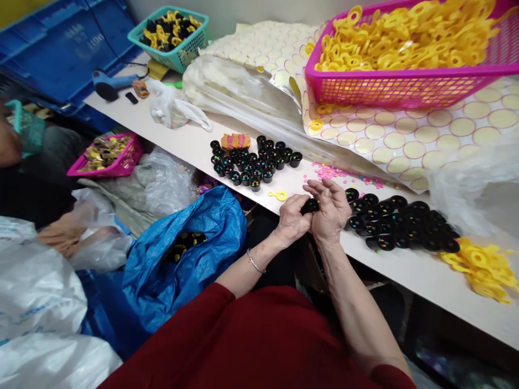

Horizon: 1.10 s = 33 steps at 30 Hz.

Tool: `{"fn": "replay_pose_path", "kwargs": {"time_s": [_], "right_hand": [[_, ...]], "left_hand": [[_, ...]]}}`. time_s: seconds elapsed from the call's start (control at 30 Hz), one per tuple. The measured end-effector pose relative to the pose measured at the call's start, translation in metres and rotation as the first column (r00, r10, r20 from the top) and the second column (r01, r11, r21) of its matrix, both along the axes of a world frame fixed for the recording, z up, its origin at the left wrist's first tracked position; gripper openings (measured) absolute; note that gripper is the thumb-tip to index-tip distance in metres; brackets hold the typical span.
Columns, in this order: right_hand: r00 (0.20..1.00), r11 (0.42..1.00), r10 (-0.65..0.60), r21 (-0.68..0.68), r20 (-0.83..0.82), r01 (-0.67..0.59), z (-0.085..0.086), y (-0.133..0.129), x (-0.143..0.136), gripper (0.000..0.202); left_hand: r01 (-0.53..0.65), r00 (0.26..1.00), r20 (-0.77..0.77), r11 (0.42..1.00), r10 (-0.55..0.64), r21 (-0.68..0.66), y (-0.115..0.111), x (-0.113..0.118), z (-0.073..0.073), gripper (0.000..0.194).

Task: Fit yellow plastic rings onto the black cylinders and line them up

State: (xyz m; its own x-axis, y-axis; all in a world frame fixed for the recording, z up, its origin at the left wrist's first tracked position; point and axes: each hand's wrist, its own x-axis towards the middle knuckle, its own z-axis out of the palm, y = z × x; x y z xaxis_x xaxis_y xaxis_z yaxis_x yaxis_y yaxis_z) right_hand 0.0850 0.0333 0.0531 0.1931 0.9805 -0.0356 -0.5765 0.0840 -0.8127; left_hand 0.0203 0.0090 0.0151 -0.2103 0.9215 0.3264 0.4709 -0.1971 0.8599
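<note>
My left hand (292, 217), with a bracelet on its wrist, is closed around a small black plastic cup (310, 206) above the table's front edge. Right beside it, my right hand (330, 213) touches or nearly touches the cup, palm turned up and fingers stretched out. Its palm is partly hidden. A yellow ring-shaped piece with a tab (280, 195) lies left of my hands. Small pink beads (330, 172) are scattered beyond them. Black cups with coloured beads inside stand in a left group (255, 184) and a right group (381, 242).
Loose yellow ring pieces (482, 267) lie at the table's right. A pink basket (377, 89) of yellow pieces stands behind, on sheets of round stickers (462, 127). A teal basket (186, 56) and a blue heat gun (115, 84) are farther left. A blue bag (150, 270) sits below the edge.
</note>
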Motion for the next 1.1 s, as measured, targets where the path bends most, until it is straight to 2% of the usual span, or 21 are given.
{"fn": "replay_pose_path", "kwargs": {"time_s": [0.1,0.2,0.33,0.47,0.63,0.83,0.97,1.1], "right_hand": [[1.0,1.0,0.014,-0.009,-0.023,-0.014,-0.001,0.006,0.0,0.009],[0.993,0.994,0.051,-0.088,-0.102,-0.06,0.001,0.014,0.005,0.005],[0.959,0.961,0.136,-0.201,-0.247,-0.188,-0.001,0.025,0.012,0.02],[0.916,0.924,0.143,-0.282,-0.375,-0.259,-0.007,0.03,0.016,0.027],[0.889,0.928,0.135,-0.26,-0.436,-0.269,-0.008,0.032,0.015,0.05],[0.881,0.934,0.128,-0.244,-0.455,-0.261,-0.004,0.031,0.017,0.062],[0.894,0.948,0.125,-0.215,-0.429,-0.235,0.002,0.027,0.018,0.064],[0.895,0.954,0.131,-0.19,-0.426,-0.23,0.012,0.018,0.016,0.061]], "left_hand": [[0.006,1.0,-0.002,1.0,-0.006,-0.006,0.003,-0.002,-0.005,0.034],[-0.011,1.0,-0.011,1.0,0.01,-0.02,0.004,-0.006,-0.006,0.034],[-0.073,0.996,-0.048,0.996,0.071,-0.042,0.006,-0.01,-0.004,0.026],[-0.08,0.995,-0.053,0.996,0.078,-0.031,0.007,-0.013,-0.002,0.021],[-0.078,0.994,-0.074,0.997,0.077,-0.008,0.009,-0.016,-0.006,0.023],[-0.003,0.997,-0.076,0.987,0.016,0.158,0.007,-0.024,-0.011,0.04],[-0.026,0.991,-0.124,0.968,0.058,0.249,0.006,-0.024,0.001,0.029],[0.007,0.959,-0.275,0.966,0.066,0.257,0.016,-0.013,0.021,0.024]]}}
